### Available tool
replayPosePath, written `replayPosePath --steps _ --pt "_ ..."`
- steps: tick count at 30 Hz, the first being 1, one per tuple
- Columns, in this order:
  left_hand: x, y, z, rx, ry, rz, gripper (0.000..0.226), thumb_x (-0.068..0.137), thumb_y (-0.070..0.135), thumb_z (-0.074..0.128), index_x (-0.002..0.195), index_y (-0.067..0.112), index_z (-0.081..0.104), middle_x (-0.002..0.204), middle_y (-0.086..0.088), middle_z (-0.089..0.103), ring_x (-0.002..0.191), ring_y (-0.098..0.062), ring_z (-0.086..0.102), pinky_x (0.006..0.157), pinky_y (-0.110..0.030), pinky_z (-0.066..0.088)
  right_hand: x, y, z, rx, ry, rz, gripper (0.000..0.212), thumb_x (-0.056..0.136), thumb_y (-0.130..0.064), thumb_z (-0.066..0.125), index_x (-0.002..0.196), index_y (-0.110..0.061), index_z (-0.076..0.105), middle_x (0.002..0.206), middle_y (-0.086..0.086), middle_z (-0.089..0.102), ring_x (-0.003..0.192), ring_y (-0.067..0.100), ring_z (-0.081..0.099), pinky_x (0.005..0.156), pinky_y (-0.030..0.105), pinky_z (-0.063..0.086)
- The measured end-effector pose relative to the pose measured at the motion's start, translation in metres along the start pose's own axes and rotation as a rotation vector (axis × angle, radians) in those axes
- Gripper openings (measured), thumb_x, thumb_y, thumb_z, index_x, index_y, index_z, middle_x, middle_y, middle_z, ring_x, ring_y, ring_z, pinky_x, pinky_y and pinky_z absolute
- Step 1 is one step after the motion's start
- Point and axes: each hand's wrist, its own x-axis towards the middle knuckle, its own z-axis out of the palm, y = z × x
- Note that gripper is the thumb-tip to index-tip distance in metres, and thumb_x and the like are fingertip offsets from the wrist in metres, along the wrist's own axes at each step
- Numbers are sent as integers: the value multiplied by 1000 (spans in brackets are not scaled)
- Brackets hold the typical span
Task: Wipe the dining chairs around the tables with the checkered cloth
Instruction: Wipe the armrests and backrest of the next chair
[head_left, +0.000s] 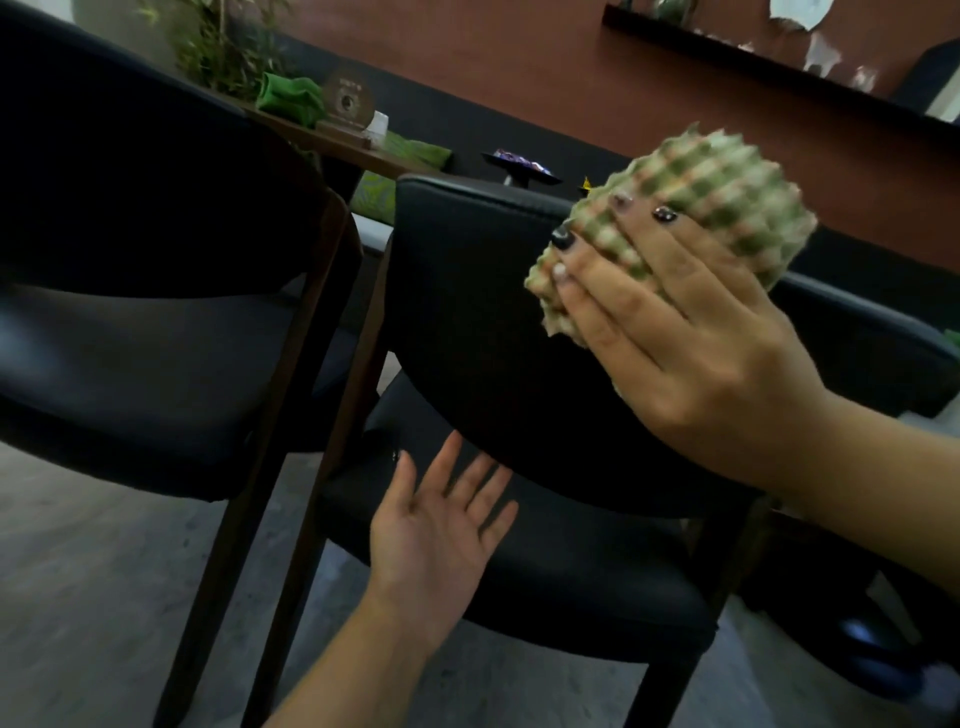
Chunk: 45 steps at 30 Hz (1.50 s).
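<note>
We look down, with the view tilted, at two black padded chairs with dark wooden legs. Our right hand (691, 338) presses a bunched checkered cloth (691, 208), green and cream, against the backrest (467, 312) of the nearer chair, close to its top edge and toward its right side. The fingers lie straight and spread over the cloth, flat against it, so this grip is apart, pushing and not pinching. The forearm comes in from the lower right.

Our left hand (441, 540) hovers lower down, palm up and fingers relaxed and spread, just below the bottom edge of the backrest and above the seat (571, 571). It holds nothing; its grip is apart. We cannot tell whether the fingertips touch the backrest.

The second chair (156, 291) stands just beside the first, to the left, untouched by either hand.

Behind the chairs a wooden counter (358, 150) carries a green folded napkin (288, 98) and a small round sign (348, 98). A leafy plant (223, 47) stands beyond it.

What could go wrong, in our judgement: because the cloth is only pressed by flat fingers, a fast stroke could let it slide out and drop to the floor. The cloth is bunched, so little of it may meet the padding, leaving streaks or missed patches. A hard push high on the backrest could tip or shove the chair into the counter, since the left hand is not steadying it.
</note>
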Motion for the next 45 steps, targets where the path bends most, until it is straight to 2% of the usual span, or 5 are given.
replayPosePath --steps 10,16,30,39,45 --pt "3 2 -2 -169 51 -74 70 87 66 43 134 16 56 134 -20 58 121 -38 58 107 -53 40 -52 -73 22 219 -392 -560 37 92 -22 50 120 -3 64 125 17 62 119 33 56 107 47 34" --pt "6 3 -9 -157 35 -89 73 87 69 42 137 17 54 136 -21 56 122 -40 56 108 -54 38 -48 -62 17 285 -561 -400 76 89 -62 35 127 0 57 137 19 51 139 34 31 116 53 -5" --pt "11 4 -22 -137 7 -70 75 87 70 38 139 18 52 136 -20 56 123 -37 56 108 -53 37 -40 -66 26 140 -450 -578 35 95 -14 43 120 -3 64 131 19 57 126 36 49 112 49 28" --pt "17 0 -27 -162 -58 -76 77 83 73 40 137 19 53 134 -17 59 122 -35 58 108 -53 37 51 -20 22 27 -155 22 31 97 2 38 117 11 60 120 29 60 115 46 55 104 57 36" --pt "16 -6 -38 -384 -202 -159 99 70 81 52 140 11 51 145 -20 48 134 -42 44 112 -64 25 -4 -90 28 92 -560 -589 38 97 -19 38 120 -4 64 129 21 57 124 39 50 110 50 32"
